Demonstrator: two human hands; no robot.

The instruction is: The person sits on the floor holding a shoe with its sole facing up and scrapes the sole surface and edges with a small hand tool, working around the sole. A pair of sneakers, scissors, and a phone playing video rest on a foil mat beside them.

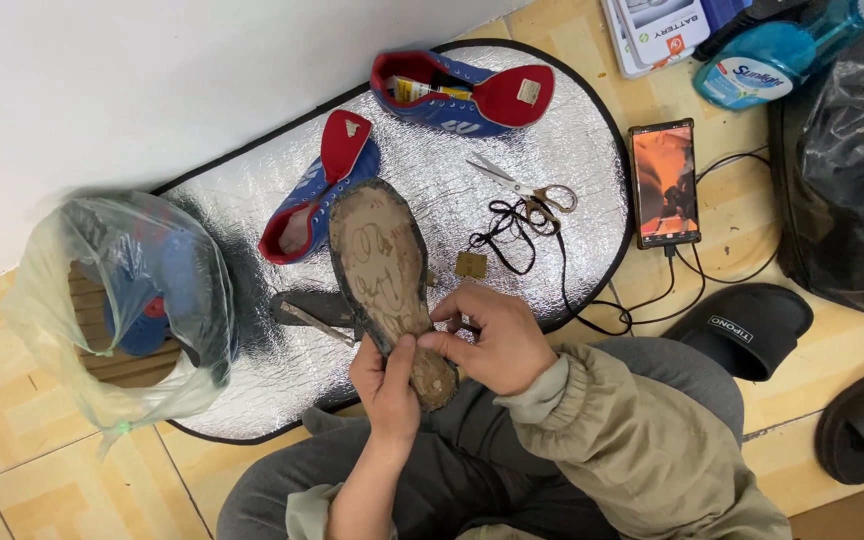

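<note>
both hands, left hand [384, 385] and right hand [490, 340], grip a worn brown shoe sole [384, 270], dark-edged and scuffed, just below the blue shoe [317, 195].

Beyond the fingers, a silver mat [252, 390] carries two blue-and-red shoes [314, 190] [462, 92], scissors [522, 185] and a black cord [512, 230]. Left of the fingers sits a plastic bag [117, 300]. To their right lie a phone [664, 182], black slippers [747, 325], a spray bottle [772, 50] and a black bag [852, 170].
</note>
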